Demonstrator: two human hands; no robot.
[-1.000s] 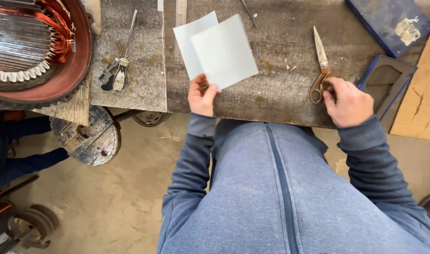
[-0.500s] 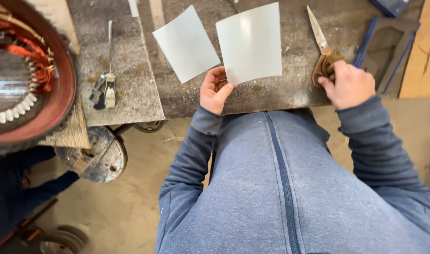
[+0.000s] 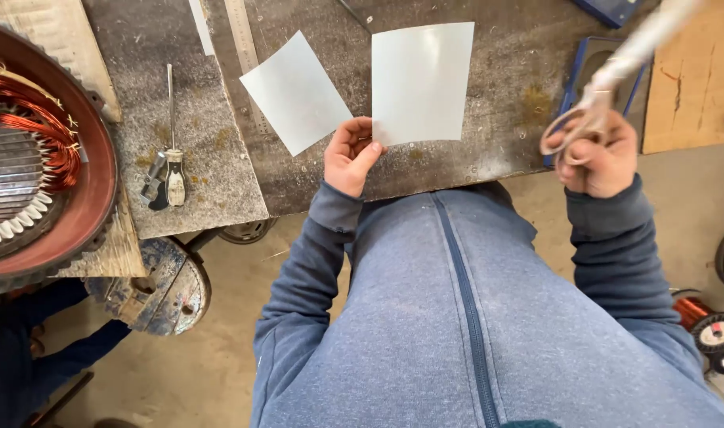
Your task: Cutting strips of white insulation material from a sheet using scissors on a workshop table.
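- Left hand (image 3: 352,156) pinches the lower-left corner of a pale sheet (image 3: 420,82), long axis pointing away over the workbench (image 3: 489,127).
- Right hand (image 3: 598,156) grips blurred scissors (image 3: 607,79), raised well right of the sheet's right edge.

Pale sheet (image 3: 420,83), blurred raised scissors (image 3: 607,87)

Hands, paper and scissors at a worn metal bench

The left hand (image 3: 352,155) pinches a pale sheet (image 3: 420,83) by its lower corner above the bench (image 3: 504,119); the right hand (image 3: 599,155) grips blurred scissors (image 3: 615,75). A second sheet (image 3: 297,93) lies beside it.
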